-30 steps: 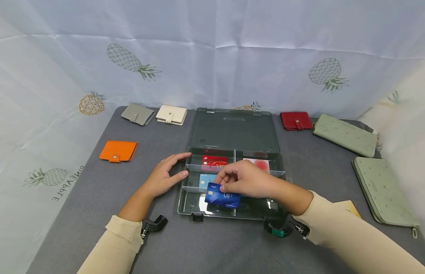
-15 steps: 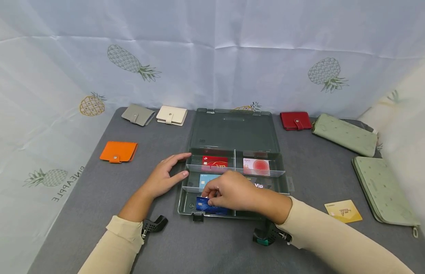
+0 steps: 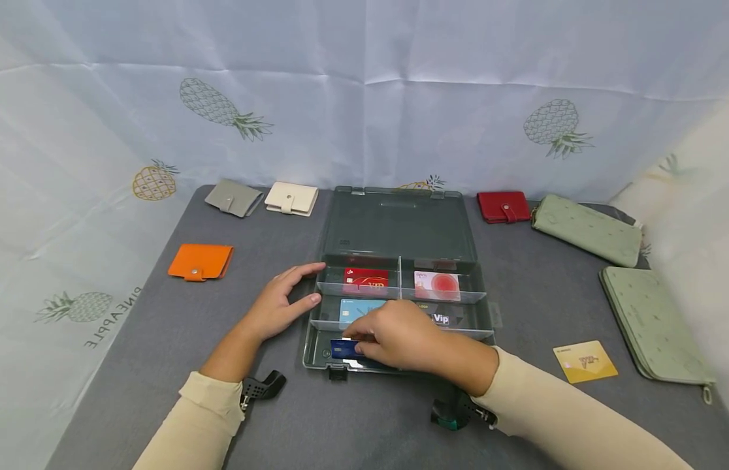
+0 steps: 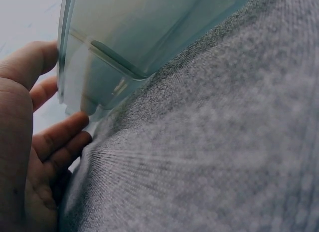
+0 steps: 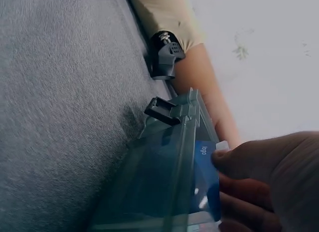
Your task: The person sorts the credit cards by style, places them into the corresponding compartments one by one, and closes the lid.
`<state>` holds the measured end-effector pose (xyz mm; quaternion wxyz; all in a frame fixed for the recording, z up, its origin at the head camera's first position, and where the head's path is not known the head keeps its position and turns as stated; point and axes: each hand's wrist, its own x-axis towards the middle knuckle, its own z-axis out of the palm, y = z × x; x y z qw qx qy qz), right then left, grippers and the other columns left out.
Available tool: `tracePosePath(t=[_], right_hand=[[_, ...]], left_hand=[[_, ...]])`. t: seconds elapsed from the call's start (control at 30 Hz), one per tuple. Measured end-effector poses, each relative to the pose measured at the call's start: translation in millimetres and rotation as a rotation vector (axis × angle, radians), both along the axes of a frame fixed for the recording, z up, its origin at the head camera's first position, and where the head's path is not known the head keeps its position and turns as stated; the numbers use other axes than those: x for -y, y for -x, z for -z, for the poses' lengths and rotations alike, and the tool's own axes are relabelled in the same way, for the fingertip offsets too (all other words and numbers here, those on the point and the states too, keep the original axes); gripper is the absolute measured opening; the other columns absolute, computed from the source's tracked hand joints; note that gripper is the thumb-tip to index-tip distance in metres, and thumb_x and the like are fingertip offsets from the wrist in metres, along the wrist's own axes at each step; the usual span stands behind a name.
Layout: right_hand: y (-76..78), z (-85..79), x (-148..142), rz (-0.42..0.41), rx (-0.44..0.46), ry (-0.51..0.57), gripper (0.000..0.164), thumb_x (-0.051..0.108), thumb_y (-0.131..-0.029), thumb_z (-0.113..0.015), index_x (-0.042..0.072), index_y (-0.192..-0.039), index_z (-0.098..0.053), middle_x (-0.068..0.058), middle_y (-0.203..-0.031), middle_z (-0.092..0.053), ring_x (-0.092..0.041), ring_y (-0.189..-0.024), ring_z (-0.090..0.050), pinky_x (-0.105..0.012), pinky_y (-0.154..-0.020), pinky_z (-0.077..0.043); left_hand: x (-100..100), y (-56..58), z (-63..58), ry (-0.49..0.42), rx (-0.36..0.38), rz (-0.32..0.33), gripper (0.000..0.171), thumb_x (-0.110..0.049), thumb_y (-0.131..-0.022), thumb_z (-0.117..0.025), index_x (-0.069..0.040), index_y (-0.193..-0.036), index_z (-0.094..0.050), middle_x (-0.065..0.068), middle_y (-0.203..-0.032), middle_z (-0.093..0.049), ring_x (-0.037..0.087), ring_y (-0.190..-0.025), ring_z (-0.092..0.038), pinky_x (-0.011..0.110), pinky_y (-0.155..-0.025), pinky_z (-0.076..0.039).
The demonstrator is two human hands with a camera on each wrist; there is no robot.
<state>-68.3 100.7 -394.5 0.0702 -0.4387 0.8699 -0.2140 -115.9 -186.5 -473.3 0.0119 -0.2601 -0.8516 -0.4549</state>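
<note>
A dark translucent divider box [image 3: 400,222] lies with its lid folded back. My right hand [image 3: 402,333] pinches a blue card [image 3: 343,348], tilted, inside the front left compartment. In the right wrist view the thumb presses on the blue card [image 5: 203,164] near its "logo" print, and a small white edge shows behind it. My left hand [image 3: 282,303] touches the box's left side with its fingertips, its fingers loosely extended. A red card [image 3: 366,279] and a pink card [image 3: 437,285] lie in the back compartments. A light blue card [image 3: 355,309] and a black card [image 3: 453,316] occupy the middle row.
A yellow card [image 3: 585,361] lies right of the box. Farther right are two pale green wallets, one flat [image 3: 652,323] and one long [image 3: 588,230]. A red wallet [image 3: 503,207], cream wallet [image 3: 291,198], grey wallet [image 3: 233,197] and orange wallet [image 3: 201,261] rest around the table.
My right hand has carried the blue card left and down into the front left compartment, where it now stands more tilted. The left hand stays at the box's side.
</note>
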Motion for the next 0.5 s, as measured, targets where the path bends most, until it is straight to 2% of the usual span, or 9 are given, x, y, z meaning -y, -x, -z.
tracePosePath(t=[0.1,0.23,0.37,0.5], right_hand=[[-3.8,3.0,-7.1,-0.002,-0.024,0.073,0.025,0.02,-0.096,-0.081,0.02,-0.12,-0.083,0.008,-0.11,-0.081,-0.001,-0.094,-0.074,-0.026,-0.075,-0.059],[-9.1,5.7,-25.3,0.014,-0.025,0.216,0.026,0.016,-0.094,-0.083,0.014,-0.121,-0.083,0.003,-0.114,-0.08,-0.007,-0.102,-0.075,-0.029,-0.081,-0.061],[-14.2,6.1,-51.4,0.071,0.005,0.336,0.024,0.011,-0.093,-0.084,0.012,-0.117,-0.082,0.005,-0.111,-0.08,-0.007,-0.096,-0.074,-0.029,-0.076,-0.061],[-19.5,6.2,-81.9,0.15,0.016,0.369,0.027,0.008,-0.09,-0.086,0.015,-0.116,-0.082,0.009,-0.109,-0.079,-0.006,-0.091,-0.073,-0.03,-0.076,-0.062]], left_hand=[[0.5,-0.2,-0.4,0.002,-0.001,-0.002,0.057,-0.023,-0.099,-0.075,-0.018,-0.154,-0.059,0.005,-0.149,-0.063,0.028,-0.139,-0.055,0.057,-0.117,-0.037],[0.4,-0.1,-0.4,0.0,-0.001,-0.002,0.058,-0.023,-0.099,-0.075,-0.018,-0.154,-0.059,0.006,-0.149,-0.063,0.028,-0.139,-0.055,0.056,-0.117,-0.037],[0.4,0.1,0.1,0.0,-0.007,-0.002,0.058,-0.021,-0.098,-0.075,-0.017,-0.153,-0.059,0.006,-0.149,-0.063,0.028,-0.139,-0.055,0.055,-0.117,-0.037],[0.6,-0.5,0.4,0.004,-0.01,-0.001,0.058,-0.021,-0.098,-0.075,-0.016,-0.153,-0.059,0.006,-0.149,-0.063,0.028,-0.139,-0.055,0.055,-0.117,-0.037]])
